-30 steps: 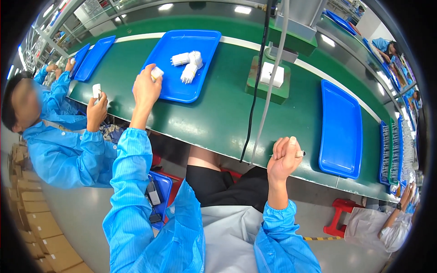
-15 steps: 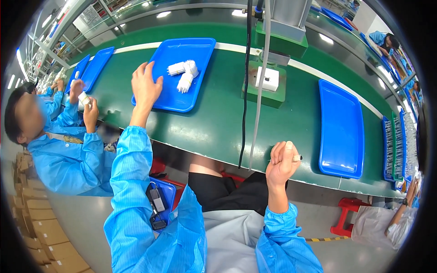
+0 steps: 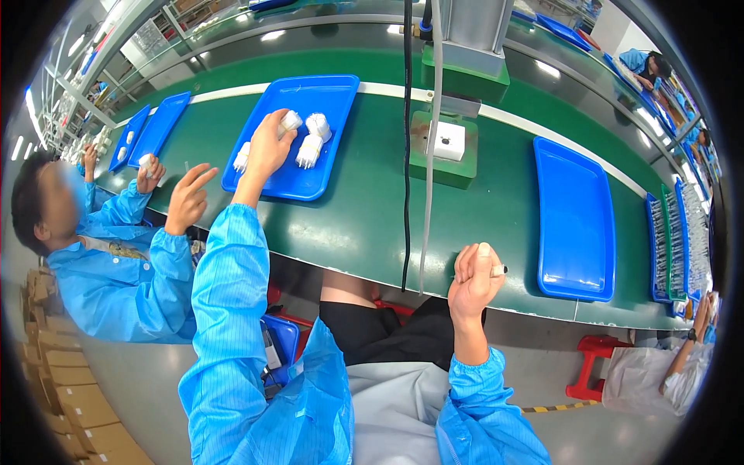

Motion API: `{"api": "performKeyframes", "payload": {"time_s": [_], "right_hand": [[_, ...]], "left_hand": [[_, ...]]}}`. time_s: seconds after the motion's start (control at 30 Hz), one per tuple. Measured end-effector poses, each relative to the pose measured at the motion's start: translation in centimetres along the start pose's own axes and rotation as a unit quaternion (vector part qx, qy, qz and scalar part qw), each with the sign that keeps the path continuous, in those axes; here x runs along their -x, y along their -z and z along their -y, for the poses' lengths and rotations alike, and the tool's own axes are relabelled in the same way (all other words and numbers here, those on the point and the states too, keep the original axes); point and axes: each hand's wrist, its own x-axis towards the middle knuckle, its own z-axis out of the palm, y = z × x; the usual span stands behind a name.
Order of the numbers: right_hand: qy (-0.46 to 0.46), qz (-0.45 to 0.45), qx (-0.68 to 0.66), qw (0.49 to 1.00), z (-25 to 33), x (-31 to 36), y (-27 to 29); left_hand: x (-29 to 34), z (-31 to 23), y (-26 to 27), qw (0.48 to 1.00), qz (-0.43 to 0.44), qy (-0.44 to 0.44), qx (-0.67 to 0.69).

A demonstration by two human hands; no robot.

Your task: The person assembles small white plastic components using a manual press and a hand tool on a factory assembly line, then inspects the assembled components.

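Observation:
My left hand (image 3: 270, 151) is over the blue tray (image 3: 325, 172), its thumb and fingers closed round a white pronged piece (image 3: 291, 121). Two more white pieces, a rounded one (image 3: 318, 125) and one with thin prongs (image 3: 309, 152), lie beside it in the tray. Another white piece (image 3: 242, 157) shows at the tray's left side, partly behind my hand and wrist. Near the table's front edge, my right hand (image 3: 474, 280) is curled round a slim pale stick with a black end (image 3: 500, 271); most of it is hidden in the fist.
A white block (image 3: 447, 142) sits on a green fixture (image 3: 443, 172) under a press (image 3: 469, 35). Black and grey cables (image 3: 408, 155) hang before it. Another blue tray (image 3: 575, 225) lies to the right. At left, a co-worker's hand (image 3: 190, 200) is near my tray.
My left hand has moved right into the tray and closed on a white piece. Another white piece now shows at the tray's left. The co-worker's hand has come closer. My right hand keeps its grip.

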Motion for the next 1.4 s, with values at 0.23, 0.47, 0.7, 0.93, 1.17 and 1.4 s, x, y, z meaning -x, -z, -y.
{"api": "performKeyframes", "payload": {"time_s": [0.23, 0.47, 0.7, 0.93, 1.17, 1.4], "right_hand": [[0.0, 0.01, 0.01, 1.0, 0.2, 0.1, -0.1], [-0.006, 0.011, 0.015, 1.0, 0.2, 0.2, 0.0], [-0.004, 0.011, 0.019, 1.0, -0.1, 0.1, 0.0], [-0.002, 0.019, 0.021, 1.0, 0.1, 0.1, 0.1], [-0.016, 0.046, -0.061, 0.997, 0.9, -0.4, 0.1], [-0.02, 0.142, -0.266, 0.953, 8.8, -0.6, -6.1]], "left_hand": [[2.3, -1.5, 1.7, 0.958, -0.054, 0.038, 0.279], [7.8, -10.3, 5.1, 0.881, -0.087, -0.037, 0.464], [12.6, -16.0, 6.6, 0.78, -0.026, 0.046, 0.623], [15.4, -19.0, 7.9, 0.723, 0.033, 0.131, 0.678], [16.6, -21.3, 8.4, 0.631, 0.064, 0.202, 0.746], [18.4, -24.0, 8.0, 0.691, 0.213, 0.253, 0.642]]}}
